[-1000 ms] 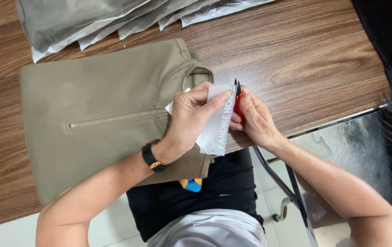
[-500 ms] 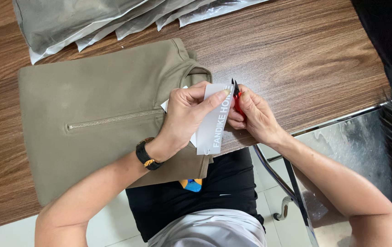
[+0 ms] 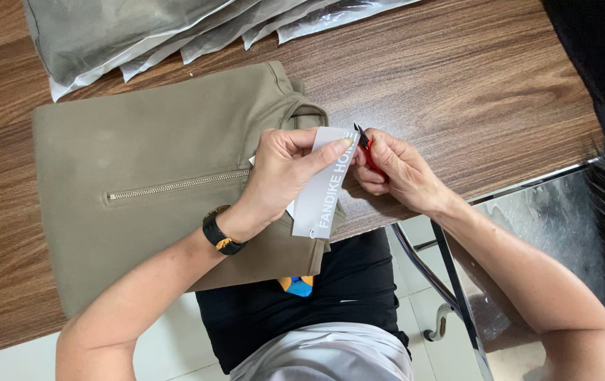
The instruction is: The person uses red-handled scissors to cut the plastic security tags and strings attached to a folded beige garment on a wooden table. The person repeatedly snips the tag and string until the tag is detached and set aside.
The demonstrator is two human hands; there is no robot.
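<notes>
Little has shifted: left hand (image 3: pixel 281 173) pinches tag (image 3: pixel 323 185).

A wooden table (image 3: pixel 472 77) carries a folded olive garment (image 3: pixel 147 148) at its centre, with bagged garments (image 3: pixel 175 28) stacked at twelve o'clock.

Bare tabletop (image 3: pixel 457 77) right; bagged garments (image 3: pixel 147 35) behind.

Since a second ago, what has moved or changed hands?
Very little. The left hand has tilted the grey hang tag slightly, its lower end swinging a bit leftward, and the wrist slid marginally left. The right hand still grips the small red tool at the tag's top edge. The olive zip garment and bagged clothes stayed put.
</notes>
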